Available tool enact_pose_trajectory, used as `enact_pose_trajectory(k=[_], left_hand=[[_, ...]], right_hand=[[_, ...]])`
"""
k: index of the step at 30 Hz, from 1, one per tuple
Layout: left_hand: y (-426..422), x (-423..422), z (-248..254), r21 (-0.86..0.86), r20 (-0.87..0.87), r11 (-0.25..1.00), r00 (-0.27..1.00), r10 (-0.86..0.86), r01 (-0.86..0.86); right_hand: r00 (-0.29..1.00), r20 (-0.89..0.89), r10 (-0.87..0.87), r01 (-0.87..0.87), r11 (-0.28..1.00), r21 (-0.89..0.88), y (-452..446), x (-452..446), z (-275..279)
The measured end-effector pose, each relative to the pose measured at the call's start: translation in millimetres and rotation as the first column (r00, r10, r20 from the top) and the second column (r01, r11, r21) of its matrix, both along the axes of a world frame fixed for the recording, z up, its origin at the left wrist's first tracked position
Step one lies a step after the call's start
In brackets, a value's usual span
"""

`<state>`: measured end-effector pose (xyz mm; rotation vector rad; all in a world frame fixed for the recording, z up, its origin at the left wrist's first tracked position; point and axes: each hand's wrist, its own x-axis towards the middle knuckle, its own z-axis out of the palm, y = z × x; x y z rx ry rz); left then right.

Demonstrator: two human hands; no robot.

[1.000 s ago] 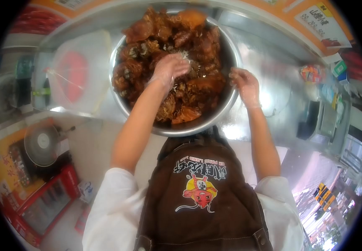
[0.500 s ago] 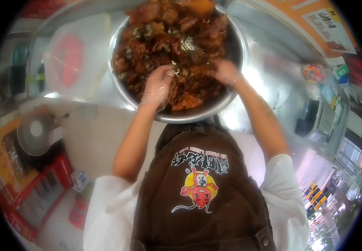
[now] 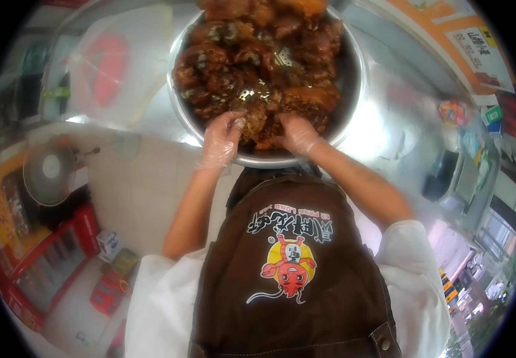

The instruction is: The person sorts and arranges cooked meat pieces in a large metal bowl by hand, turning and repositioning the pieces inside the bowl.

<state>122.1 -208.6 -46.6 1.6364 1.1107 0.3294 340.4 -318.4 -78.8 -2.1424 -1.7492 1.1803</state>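
Observation:
A round steel basin (image 3: 360, 77) holds a heap of glossy, dark brown braised meat pieces (image 3: 228, 65). Clear plastic gloves cover both my hands. At the basin's near left, my left hand (image 3: 222, 136) has its thumb and fingers closed on the side of a meat piece (image 3: 253, 119). My right hand (image 3: 298, 133) is curled over meat at the near right, its fingertips partly hidden in the heap. A perforated metal part (image 3: 283, 57) shows between the pieces, and more holes glint nearer my hands.
The basin stands on a shiny metal counter (image 3: 383, 77). To its left lies a translucent plastic sheet (image 3: 150, 42) over something pink-red. My brown apron (image 3: 294, 238) is against the near edge. Price signs (image 3: 479, 53) line the far right, and a red cabinet (image 3: 55, 274) stands lower left.
My right hand has moved left and toward me, closer to my left hand. My left hand has shifted slightly nearer the rim. The view has moved, so the basin appears further right and higher.

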Motion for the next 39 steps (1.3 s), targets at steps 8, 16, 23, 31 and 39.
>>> enact_pose_trajectory(k=[8, 16, 23, 31, 39], left_hand=[[4, -2, -1, -0.021, 0.032, 0.999, 0.999, 0.025, -0.024], [11, 16, -11, -0.184, 0.178, 0.982, 0.984, -0.007, 0.040], [36, 93, 8, -0.534, 0.541, 0.819, 0.829, 0.141, 0.210], [115, 181, 23, -0.626, 0.601, 0.773, 0.695, 0.395, 0.102], [176, 254, 45, -0.681, 0.382, 0.686, 0.675, 0.631, -0.257]], right_hand=[[0.986, -0.106, -0.125, 0.119, 0.991, -0.064, -2, -18, -2], [0.841, -0.391, -0.374, 0.320, 0.926, -0.198, 2, 20, 40], [0.751, -0.509, -0.420, 0.504, 0.863, 0.031, 39, 80, 108], [0.209, -0.892, -0.402, 0.722, 0.679, -0.137, 173, 154, 119], [0.502, -0.700, -0.508, 0.694, 0.720, -0.025, 281, 207, 104]])
